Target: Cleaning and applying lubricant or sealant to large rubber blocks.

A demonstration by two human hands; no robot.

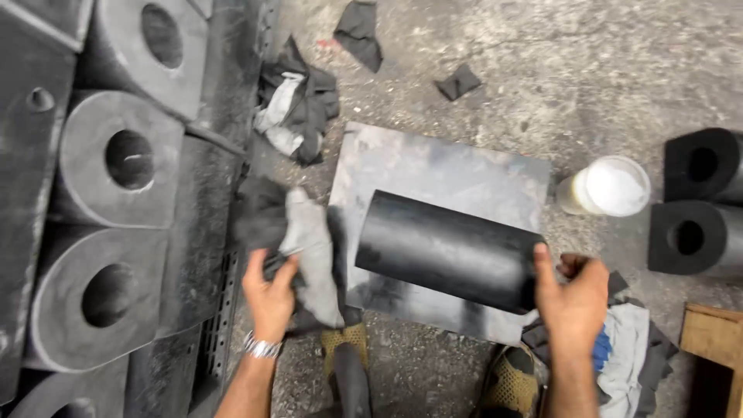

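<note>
1 black rubber cylinder (449,249) lies on its side on a grey board (433,166), the right hand (574,298) cupping its near end, thumb along the face. Left of it, the left hand (268,296) clutches a dirty grey rag (298,248). Beyond the right hand stands a white-lidded jar (607,187).

A black rubber cylinder (449,249) lies on its side across a flat grey sheet (433,162) on the floor, its smooth skin faintly glossy, its right end gripped by the right hand (574,298). A crumpled grey-black rag (298,236) hangs bunched in the left hand (269,298), just beside the cylinder's left end.
</note>
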